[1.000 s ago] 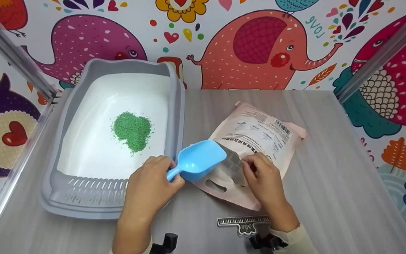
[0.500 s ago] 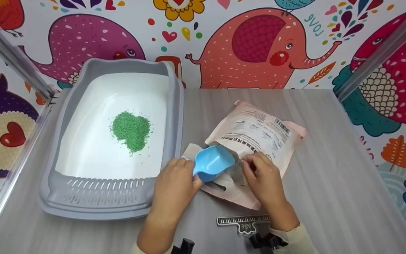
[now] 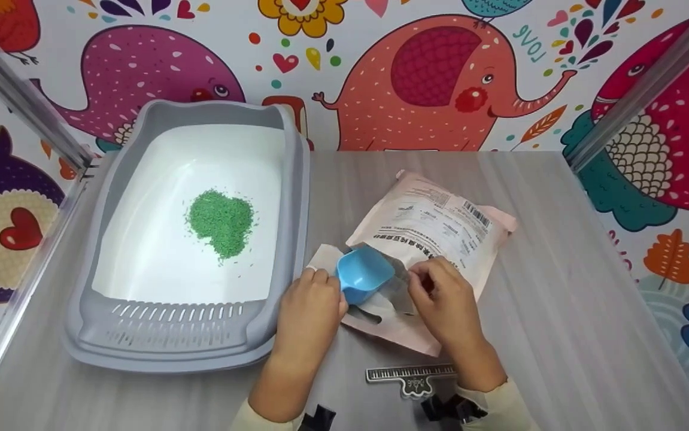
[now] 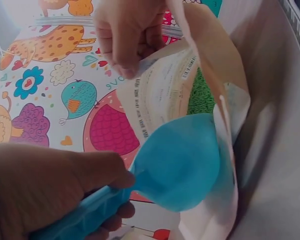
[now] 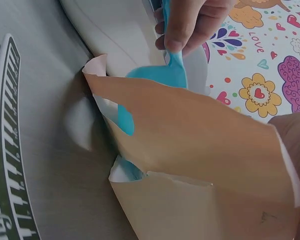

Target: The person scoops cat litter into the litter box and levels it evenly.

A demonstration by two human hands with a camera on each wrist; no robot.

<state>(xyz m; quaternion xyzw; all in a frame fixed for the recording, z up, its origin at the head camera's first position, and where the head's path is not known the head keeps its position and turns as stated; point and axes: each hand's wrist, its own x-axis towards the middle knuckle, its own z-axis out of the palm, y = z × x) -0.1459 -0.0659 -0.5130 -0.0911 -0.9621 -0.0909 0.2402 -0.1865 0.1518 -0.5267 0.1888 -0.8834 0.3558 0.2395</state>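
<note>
My left hand [image 3: 310, 312] grips the handle of a light blue scoop [image 3: 365, 274]. The scoop's bowl is at the opened mouth of a pale pink printed bag [image 3: 434, 221] lying on the table. In the left wrist view, green granules [image 4: 201, 95] show inside the bag, beyond the scoop [image 4: 182, 162]. My right hand [image 3: 449, 302] pinches the edge of the bag's mouth and holds it apart. From the right wrist view, the bag's front wall [image 5: 189, 130] hides part of the scoop, whose blue shows through the handle slot.
Left of the bag stands a grey litter tray [image 3: 297, 227] with a white floor and a slotted front ledge. A heap of green granules [image 3: 222, 222] lies in it. A black-and-white ruler-like clip [image 3: 416, 378] rests near my right wrist. Patterned walls enclose the table.
My left hand has moved right, carrying the scoop from beside the tray's edge into the bag's mouth. The right hand keeps its pinch on the bag, nearly still.
</note>
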